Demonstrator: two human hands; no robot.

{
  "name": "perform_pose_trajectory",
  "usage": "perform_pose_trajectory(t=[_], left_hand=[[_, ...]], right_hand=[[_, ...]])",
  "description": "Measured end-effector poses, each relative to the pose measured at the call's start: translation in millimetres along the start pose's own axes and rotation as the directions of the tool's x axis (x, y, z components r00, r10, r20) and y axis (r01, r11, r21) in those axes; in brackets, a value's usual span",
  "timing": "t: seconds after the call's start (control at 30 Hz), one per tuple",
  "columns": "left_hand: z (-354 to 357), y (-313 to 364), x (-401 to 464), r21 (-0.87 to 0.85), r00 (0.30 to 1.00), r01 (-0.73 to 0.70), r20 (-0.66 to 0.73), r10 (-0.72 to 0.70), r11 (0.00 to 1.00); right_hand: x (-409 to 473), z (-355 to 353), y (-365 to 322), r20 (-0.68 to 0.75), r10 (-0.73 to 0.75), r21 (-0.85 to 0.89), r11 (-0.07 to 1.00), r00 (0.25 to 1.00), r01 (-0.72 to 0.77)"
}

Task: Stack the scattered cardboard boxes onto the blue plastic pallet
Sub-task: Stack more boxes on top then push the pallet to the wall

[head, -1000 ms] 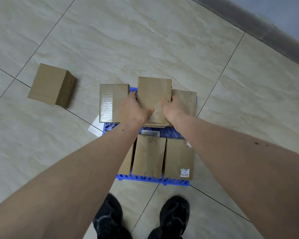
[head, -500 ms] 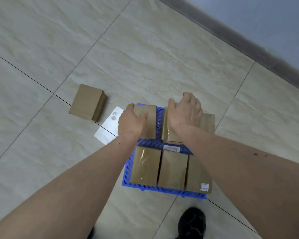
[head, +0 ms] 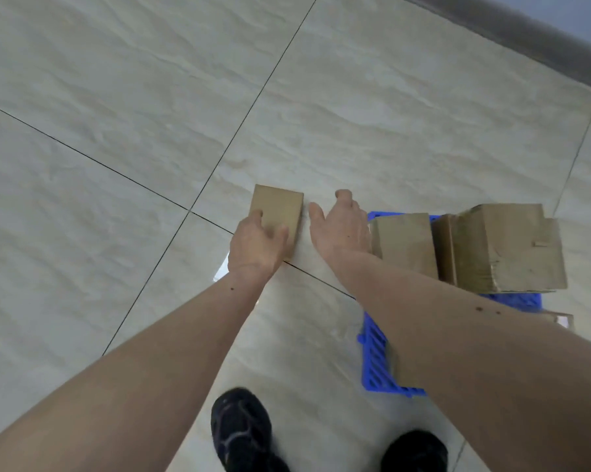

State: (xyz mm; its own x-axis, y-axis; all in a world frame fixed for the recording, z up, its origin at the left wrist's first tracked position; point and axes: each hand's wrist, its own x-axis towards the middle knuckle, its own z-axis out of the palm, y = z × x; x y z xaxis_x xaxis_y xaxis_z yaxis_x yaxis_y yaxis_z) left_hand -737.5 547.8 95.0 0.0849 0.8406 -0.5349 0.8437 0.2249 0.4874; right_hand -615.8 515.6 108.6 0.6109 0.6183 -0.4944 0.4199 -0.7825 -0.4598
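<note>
Both arms reach down toward a lone cardboard box (head: 276, 214) sitting on the pale tiled floor (head: 151, 97), just left of the blue plastic pallet (head: 377, 356). The left hand (head: 256, 248) lies over the box's near left corner, thumb on the top face, fingers spread and not visibly gripping. The right hand (head: 341, 224) is open, fingers apart, just beside the box's right edge with a sliver of floor showing between them. The box's top face is plain brown; no print or label on it can be made out. On the pallet, a middle box (head: 404, 245) stands beside the right wrist, and a taller stacked box (head: 508, 247) sits to its right with tape glinting across its front; no writing is readable on either. A pale patch at the far right, under the stack (head: 563, 320), could be a label, but it is too blurred to read. A corner of white paper (head: 221, 272) peeks out on the floor below the left wrist. Two black shoes (head: 243, 434) stand on the tiles at the bottom, with a dark skirting strip (head: 525, 32) along the wall at top right.
</note>
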Motion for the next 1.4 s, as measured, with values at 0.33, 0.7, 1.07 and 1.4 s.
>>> perform_pose_trajectory(t=[0.33, 0.7, 1.07, 1.4], left_hand=[[38.0, -63.7, 87.9, 0.002, 0.997, -0.08, 0.018, 0.08, 0.997], [50.9, -59.8, 90.2, -0.026, 0.999, -0.034, -0.006, 0.034, 0.999], [46.3, 42.4, -9.0, -0.229, 0.998, -0.061, -0.039, 0.054, 0.971], [118.1, 123.0, -79.7, -0.289, 0.995, -0.051, 0.068, 0.074, 0.956]], right_hand=[[56.4, 114.2, 27.6, 0.169, 0.165, 0.112, 0.976, 0.972, -0.185], [64.4, 115.9, 29.9, 0.184, 0.135, 0.17, 0.971, 0.974, -0.167], [18.8, -18.0, 55.6, 0.07, 0.166, 0.316, 0.931, 0.984, -0.18], [12.5, -122.8, 139.4, 0.047, 0.137, 0.261, 0.954, 0.99, -0.144]])
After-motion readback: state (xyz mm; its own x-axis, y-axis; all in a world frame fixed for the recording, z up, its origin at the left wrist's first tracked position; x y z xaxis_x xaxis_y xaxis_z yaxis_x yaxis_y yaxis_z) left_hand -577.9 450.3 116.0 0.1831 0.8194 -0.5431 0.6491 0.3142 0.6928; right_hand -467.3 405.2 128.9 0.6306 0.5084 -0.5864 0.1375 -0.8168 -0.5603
